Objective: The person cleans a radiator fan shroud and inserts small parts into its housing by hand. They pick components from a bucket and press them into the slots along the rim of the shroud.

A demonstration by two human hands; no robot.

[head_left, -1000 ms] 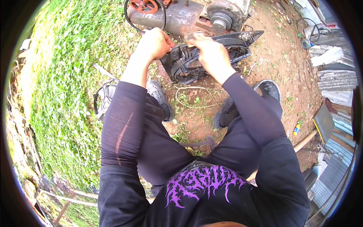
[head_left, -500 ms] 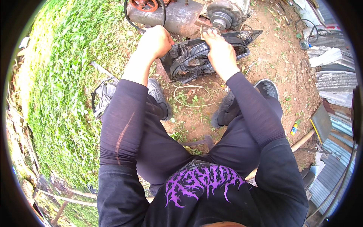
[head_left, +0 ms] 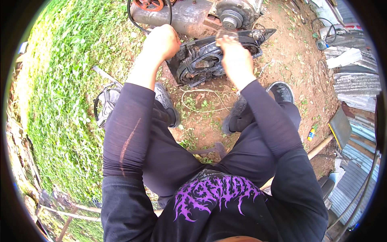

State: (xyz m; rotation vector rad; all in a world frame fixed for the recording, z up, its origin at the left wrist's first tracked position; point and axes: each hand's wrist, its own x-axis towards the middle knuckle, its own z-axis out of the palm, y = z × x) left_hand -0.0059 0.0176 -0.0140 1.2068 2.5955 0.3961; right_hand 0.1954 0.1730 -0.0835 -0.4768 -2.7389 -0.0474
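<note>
The black frame (head_left: 211, 52) lies on the ground in front of me, just beyond my feet, tilted so that its ribs and round openings face me. My left hand (head_left: 162, 42) is at the frame's left end, its fingers curled in towards the palm; whether they pinch the edge there I cannot tell, as the back of my hand hides it. My right hand (head_left: 238, 58) is over the middle of the frame, reaching across to its far edge, and my fingers there are closed on a small brownish piece (head_left: 228, 34), part of it showing past my knuckles. It is too blurred for me to say what it is.

Just beyond the frame lies a grey tank (head_left: 177, 18), with a red wheel (head_left: 149, 4) and a black belt (head_left: 170, 14) above the frame's left end. A pulley (head_left: 231, 19) sits beyond the frame's middle. Between the frame and me a pale cord (head_left: 193, 90) makes a loop on the bare soil, with one shoe (head_left: 166, 103) to the left of it. Well to the right of the frame are corrugated sheets (head_left: 356, 84); nearer to me than the frame, on its right, lies a yellow bottle (head_left: 311, 134). Grass (head_left: 60, 101) spreads left of the frame.
</note>
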